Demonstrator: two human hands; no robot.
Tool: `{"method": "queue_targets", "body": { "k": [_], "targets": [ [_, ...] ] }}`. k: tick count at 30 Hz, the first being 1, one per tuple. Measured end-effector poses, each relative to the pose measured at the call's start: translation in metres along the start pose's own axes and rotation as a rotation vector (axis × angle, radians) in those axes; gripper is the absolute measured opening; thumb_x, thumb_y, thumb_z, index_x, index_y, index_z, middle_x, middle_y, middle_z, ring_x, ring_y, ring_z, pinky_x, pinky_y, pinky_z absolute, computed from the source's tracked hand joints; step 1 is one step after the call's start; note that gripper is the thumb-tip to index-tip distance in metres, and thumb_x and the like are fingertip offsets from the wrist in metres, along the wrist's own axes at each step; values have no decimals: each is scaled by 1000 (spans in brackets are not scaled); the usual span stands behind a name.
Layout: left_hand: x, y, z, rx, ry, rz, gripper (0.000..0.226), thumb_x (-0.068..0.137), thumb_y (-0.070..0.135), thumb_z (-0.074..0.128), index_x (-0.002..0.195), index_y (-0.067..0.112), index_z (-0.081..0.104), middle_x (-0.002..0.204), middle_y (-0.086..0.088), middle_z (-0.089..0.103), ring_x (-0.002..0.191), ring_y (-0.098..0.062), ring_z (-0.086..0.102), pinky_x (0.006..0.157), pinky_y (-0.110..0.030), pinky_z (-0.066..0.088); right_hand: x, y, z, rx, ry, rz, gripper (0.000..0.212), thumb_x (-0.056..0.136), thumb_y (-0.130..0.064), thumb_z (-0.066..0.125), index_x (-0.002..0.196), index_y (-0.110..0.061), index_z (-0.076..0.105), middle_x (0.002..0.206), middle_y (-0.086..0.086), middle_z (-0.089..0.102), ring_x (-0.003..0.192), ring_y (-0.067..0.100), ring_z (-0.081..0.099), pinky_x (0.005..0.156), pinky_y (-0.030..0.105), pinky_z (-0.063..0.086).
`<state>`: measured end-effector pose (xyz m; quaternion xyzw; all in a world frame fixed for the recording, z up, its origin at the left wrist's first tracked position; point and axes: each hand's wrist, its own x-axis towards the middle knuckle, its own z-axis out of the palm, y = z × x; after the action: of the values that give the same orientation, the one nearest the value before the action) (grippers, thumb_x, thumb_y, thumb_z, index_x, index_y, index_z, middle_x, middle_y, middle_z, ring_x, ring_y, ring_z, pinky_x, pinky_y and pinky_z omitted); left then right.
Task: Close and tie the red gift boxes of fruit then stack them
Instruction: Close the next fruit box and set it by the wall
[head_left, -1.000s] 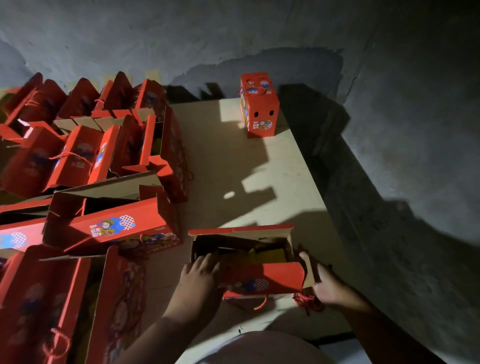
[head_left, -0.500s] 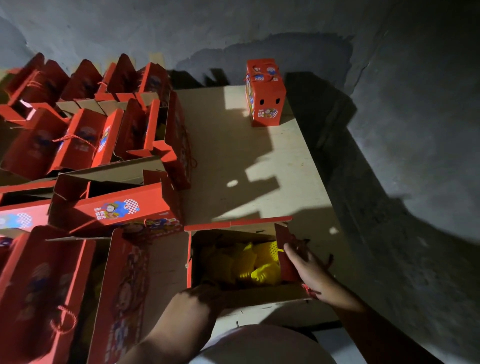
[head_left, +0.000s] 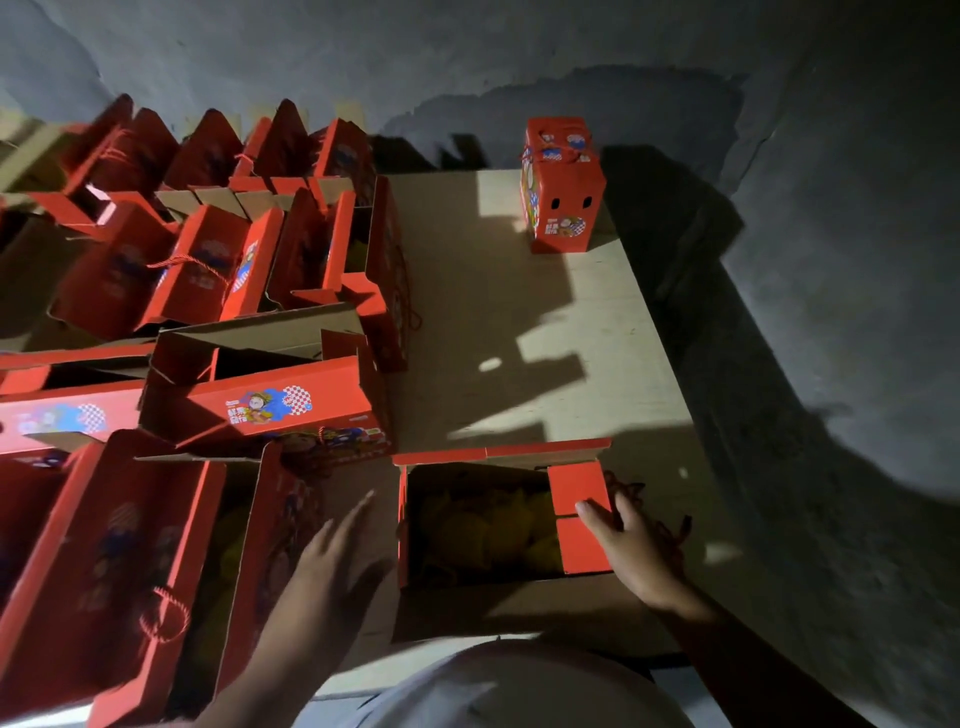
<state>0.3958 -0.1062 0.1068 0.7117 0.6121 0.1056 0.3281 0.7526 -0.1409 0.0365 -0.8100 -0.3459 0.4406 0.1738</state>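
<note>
The right hand (head_left: 636, 545) now presses straight fingers on the open box's (head_left: 498, 597) folded-in red end flap (head_left: 579, 514). The left hand (head_left: 322, 566), fingers spread, has left that box's near edge and hovers beside its left wall.

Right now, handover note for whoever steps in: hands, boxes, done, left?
Left hand: open, beside the open box, touching nothing.
Right hand: fingers pressing the box's right end flap down.
Yellow fruit visible inside; long flaps not folded.
Done: one closed, tied box at the table's far edge.
Left: close and tie this one, then the open boxes on the left, and stack.
</note>
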Motion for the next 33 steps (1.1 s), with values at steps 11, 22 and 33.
{"method": "queue_targets", "body": {
  "k": [11,22,33],
  "targets": [
    [26,-18,39,345,-318,400,62,108,34,31,162,34,3,168,17,-18,157,-19,-7,107,-35,49,12,16,-6,-62,162,-157,102,73,-84,60,157,-43,19,156,-5,41,141,20,43,110,43,39],
    [20,-49,24,397,-317,483,106,84,6,48,156,48,-17,163,27,-24,152,5,-12,105,-26,39,-8,17,-34,-561,104,-810,49,96,-1,57,136,-28,63,157,-19,39,141,6,39,113,29,40],
    [20,-33,32,3,-129,330,60,99,45,56,154,42,31,150,15,48,140,0,41,110,-13,32,-12,34,-50,-439,-85,-696,67,89,-55,66,145,-65,31,155,-41,25,148,-11,20,117,14,20]
  ]
}}
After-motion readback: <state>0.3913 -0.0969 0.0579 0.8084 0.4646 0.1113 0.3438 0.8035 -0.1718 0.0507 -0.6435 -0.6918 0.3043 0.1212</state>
